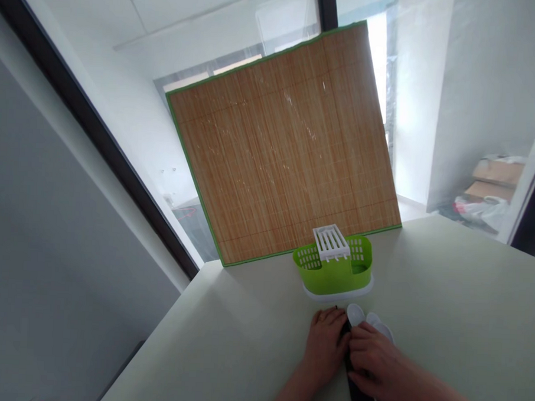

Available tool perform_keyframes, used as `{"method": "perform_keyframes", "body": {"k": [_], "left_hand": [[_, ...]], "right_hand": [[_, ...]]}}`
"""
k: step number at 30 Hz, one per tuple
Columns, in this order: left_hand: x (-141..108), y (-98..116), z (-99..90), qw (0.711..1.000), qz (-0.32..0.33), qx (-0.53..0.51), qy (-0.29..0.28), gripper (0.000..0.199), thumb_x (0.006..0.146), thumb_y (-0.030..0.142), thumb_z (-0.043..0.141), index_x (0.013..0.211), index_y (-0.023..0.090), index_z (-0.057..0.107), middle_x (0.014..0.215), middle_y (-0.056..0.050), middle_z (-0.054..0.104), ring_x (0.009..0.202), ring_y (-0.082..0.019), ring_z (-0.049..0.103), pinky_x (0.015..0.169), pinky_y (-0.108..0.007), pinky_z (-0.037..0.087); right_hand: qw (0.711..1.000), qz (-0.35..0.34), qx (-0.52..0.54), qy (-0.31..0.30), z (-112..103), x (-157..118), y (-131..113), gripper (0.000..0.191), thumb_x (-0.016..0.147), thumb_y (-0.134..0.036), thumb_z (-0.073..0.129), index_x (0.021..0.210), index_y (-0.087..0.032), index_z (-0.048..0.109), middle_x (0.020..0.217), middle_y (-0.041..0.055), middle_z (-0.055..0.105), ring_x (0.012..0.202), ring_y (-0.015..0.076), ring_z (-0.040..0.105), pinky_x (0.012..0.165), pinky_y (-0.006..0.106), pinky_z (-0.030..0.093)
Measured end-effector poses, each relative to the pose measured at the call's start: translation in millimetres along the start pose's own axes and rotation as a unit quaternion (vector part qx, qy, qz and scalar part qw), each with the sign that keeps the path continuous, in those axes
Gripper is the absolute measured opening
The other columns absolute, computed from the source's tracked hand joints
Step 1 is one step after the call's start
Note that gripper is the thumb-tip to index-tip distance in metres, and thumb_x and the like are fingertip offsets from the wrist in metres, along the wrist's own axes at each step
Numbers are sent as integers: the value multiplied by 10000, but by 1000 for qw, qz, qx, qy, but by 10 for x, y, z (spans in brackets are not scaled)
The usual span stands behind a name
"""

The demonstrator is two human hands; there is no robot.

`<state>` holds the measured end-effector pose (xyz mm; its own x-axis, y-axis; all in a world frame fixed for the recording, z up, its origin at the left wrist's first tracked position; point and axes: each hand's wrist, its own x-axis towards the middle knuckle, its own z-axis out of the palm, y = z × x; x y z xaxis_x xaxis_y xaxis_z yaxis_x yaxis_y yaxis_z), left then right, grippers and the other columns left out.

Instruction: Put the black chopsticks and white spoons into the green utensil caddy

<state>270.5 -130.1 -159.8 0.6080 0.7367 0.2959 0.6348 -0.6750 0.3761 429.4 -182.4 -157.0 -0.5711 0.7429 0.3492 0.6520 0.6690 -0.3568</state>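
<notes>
My left hand point(325, 345) lies palm down on the pale table point(444, 303), its fingers against a dark flat object point(359, 393) that runs toward me. My right hand point(376, 359) covers that dark object and some white utensils point(355, 314) whose rounded ends stick out past the fingers. Whether either hand grips anything is hidden. Just beyond the hands stands a green plastic cutlery caddy point(335, 268) with a white slotted insert on a white base.
A bamboo mat point(283, 148) with green edging leans upright against the window behind the caddy. The table's left edge point(155, 337) drops off beside a grey wall. Cardboard boxes and bags point(490, 186) lie on the floor at the far right.
</notes>
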Motion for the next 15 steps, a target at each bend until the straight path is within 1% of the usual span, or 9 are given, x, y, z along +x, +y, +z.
{"method": "perform_keyframes", "body": {"k": [6,10,15], "left_hand": [[-72,-15,-68,999,-25,20,-3,446,874,243,499,1313,295,445,1310,11,534,1224,-158,432,1100,-376,266],[-85,-58,-116,999,-46,20,2,478,869,257,497,1339,294,419,1344,-6,500,1238,-175,418,1097,-391,261],[-89,-119,-155,996,-80,43,24,449,860,259,504,1307,244,465,1342,-34,494,1238,-196,405,1081,-381,263]], "right_hand": [[1000,11,-10,-11,-45,7,-20,115,770,-219,578,666,-195,535,759,9,592,820,184,481,798,357,317],[1000,-4,-5,-17,-67,10,-57,56,791,-210,551,748,-208,587,780,12,598,831,185,486,809,360,311],[1000,-16,-8,-21,-81,5,-66,85,805,-234,551,787,-222,632,755,15,587,845,196,482,841,378,299]]}}
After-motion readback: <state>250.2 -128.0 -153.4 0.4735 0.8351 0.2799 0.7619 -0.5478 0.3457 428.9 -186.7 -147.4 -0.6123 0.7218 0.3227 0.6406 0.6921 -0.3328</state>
